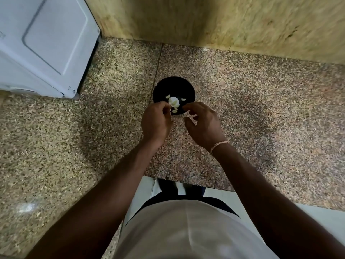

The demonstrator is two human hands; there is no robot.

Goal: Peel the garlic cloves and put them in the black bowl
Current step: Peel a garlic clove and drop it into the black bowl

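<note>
Head view, steeply downward, near over the countertop (261,113)

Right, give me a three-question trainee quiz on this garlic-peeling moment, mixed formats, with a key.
1. True or false: the round black bowl sits on the speckled granite counter.
2. Which wrist wears the thin pale bracelet? A left, B right.
3. Fill in: the white appliance stands to the bowl's far ____.

Key: 1 true. 2 B. 3 left.

Extra note: pale garlic pieces lie in the bowl; the left hand pinches something small with its fingers, and the right hand has curled fingers, its contents unclear.
</note>
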